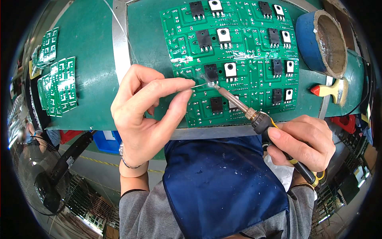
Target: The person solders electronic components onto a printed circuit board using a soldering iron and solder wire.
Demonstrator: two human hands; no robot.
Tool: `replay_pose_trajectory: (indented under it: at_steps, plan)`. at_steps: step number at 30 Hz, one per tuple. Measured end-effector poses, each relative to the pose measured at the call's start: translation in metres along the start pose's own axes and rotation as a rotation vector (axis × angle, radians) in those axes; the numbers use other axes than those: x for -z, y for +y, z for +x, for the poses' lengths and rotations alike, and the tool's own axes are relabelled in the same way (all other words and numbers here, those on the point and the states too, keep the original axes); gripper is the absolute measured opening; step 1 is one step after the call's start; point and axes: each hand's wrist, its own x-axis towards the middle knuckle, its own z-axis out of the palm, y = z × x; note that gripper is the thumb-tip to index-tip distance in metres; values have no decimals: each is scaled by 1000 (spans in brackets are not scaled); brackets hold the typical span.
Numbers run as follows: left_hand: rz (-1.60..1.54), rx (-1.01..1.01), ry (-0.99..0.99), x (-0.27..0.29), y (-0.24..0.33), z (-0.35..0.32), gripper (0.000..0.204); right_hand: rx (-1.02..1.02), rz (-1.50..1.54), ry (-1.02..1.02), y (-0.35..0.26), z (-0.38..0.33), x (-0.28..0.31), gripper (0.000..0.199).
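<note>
My right hand (304, 145) is wrapped round the dark handle of a soldering iron (234, 100), which slants up and left. The iron's tip meets the large green circuit board (254, 91) at the legs of a black transistor (211, 72), and a faint wisp of smoke rises there. Between thumb and forefinger my left hand (151, 99) pinches a thin solder wire (200, 85); the wire's end reaches that same joint. White-topped transistors (230, 71) stand beside the black ones in rows across the board.
Smaller circuit boards (63, 87) lie stacked at the left of the green tabletop (93, 91). On the right are a blue-sided round container (318, 44) and a brush (332, 91) with a red-tipped handle. Below left stands a black fan (43, 179) near a blue bin (106, 141).
</note>
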Motion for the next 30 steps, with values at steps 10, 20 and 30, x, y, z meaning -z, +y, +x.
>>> replay_pose_trajectory:
  at_steps: [10,20,30]
  plan:
    - [-167,19,-14,-1,3,3,24,-23,35,-88,-5,-3,16,34]
    - [-111,-37,-50,-16,8,2,23,-6,-33,-42,1,-13,21,34]
    - [-17,-56,-30,-19,8,3,23,-38,-12,-49,3,-11,20,33]
